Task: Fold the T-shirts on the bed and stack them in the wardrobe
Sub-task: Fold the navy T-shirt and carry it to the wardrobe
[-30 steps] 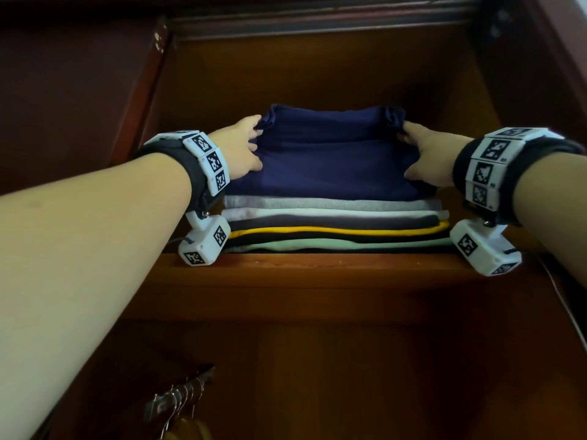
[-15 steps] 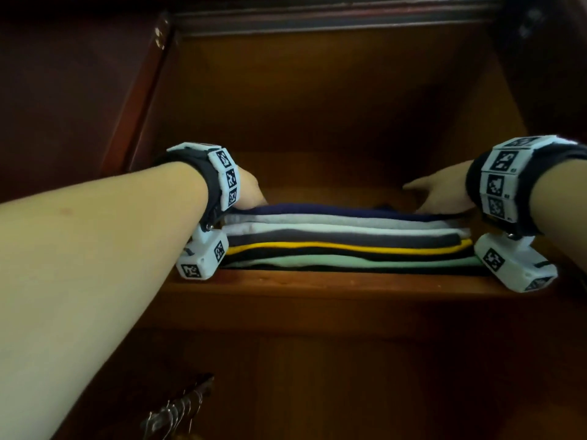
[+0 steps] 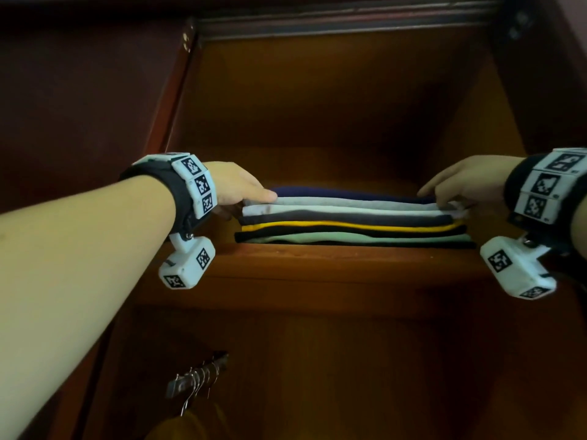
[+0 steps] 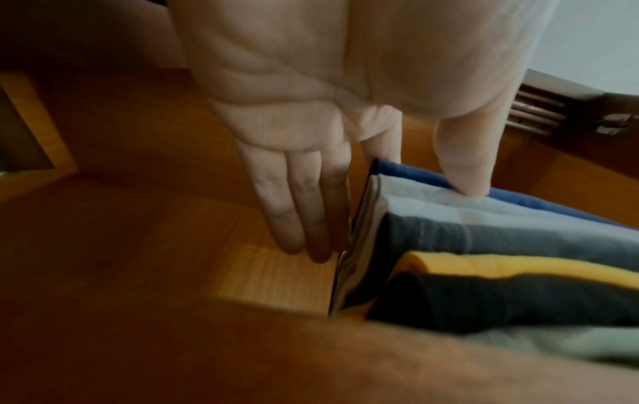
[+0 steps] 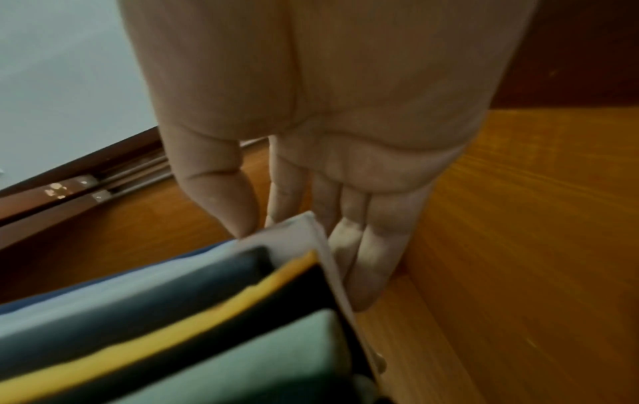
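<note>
A stack of several folded T-shirts lies on the wardrobe shelf, with a navy shirt on top and grey, white, yellow, black and mint layers below. My left hand is at the stack's left end. In the left wrist view its fingers lie straight along the side of the stack and the thumb rests on the top edge. My right hand mirrors this at the right end: straight fingers against the side of the stack, thumb on top.
The shelf compartment has wooden side walls close to both ends of the stack and free depth behind it. Below the shelf, metal hangers sit on a rail with a yellowish garment under them. A sliding-door track runs along the top.
One second ago both hands held the navy shirt's far corners on top of the stack. They have let go and drawn back and down to the stack's two ends.
</note>
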A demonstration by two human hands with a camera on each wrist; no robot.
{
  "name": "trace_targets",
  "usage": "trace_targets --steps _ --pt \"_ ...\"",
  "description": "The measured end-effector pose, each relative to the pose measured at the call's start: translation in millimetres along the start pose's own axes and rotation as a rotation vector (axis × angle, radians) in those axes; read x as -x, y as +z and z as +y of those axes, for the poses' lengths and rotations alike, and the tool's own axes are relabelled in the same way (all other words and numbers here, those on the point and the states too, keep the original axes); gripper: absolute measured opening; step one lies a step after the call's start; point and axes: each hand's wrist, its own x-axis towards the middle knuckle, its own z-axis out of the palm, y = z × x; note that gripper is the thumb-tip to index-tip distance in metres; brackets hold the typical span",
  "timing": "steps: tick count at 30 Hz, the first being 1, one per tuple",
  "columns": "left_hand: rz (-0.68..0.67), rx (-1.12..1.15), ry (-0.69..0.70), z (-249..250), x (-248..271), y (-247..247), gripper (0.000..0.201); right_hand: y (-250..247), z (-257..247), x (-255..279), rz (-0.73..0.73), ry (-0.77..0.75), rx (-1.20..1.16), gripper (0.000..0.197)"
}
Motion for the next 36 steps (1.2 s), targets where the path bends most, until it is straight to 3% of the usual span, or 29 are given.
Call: trace_targets --steps 6,13,18,20,22,26,28,31,36 --pt "0.046 -0.151 0.070 1.5 6.4 -0.7 0.030 -4.8 6.9 7.4 0.145 -0.035 0.044 0.014" --pt "0.098 -0.308 0.098 4.2 13.9 6.8 0.033 -5.7 11.4 20.8 0.173 -0.061 -0.026 0.012" --pt "0.118 -0.283 0.105 0.6 17.4 8.6 0.028 -12.7 19.6 26.1 0.219 -0.025 -0.222 0.021" --pt "0.156 -0.269 0.141 1.6 21.8 9.2 0.024 -13.8 22.2 25.3 0.138 -0.051 -0.252 0.033" --pt "0.184 -0.290 0.172 2.4 25.9 11.0 0.021 -11.8 23.5 23.6 0.075 -0.075 -0.197 0.038" --pt "0.196 -0.347 0.160 1.8 32.9 16.1 0.021 -6.7 23.4 24.3 0.200 -0.131 -0.075 0.024" --pt "0.222 -0.339 0.149 -0.5 36.6 21.4 0.026 -3.5 24.9 26.0 0.286 -0.160 -0.118 0.019" --pt "0.279 -0.296 0.122 -9.9 43.5 32.8 0.049 7.0 29.3 30.2 0.382 -0.181 -0.121 0.017" --pt "0.292 -0.134 0.139 -27.2 56.2 42.9 0.069 17.1 27.0 49.2 0.426 -0.097 -0.012 0.025"
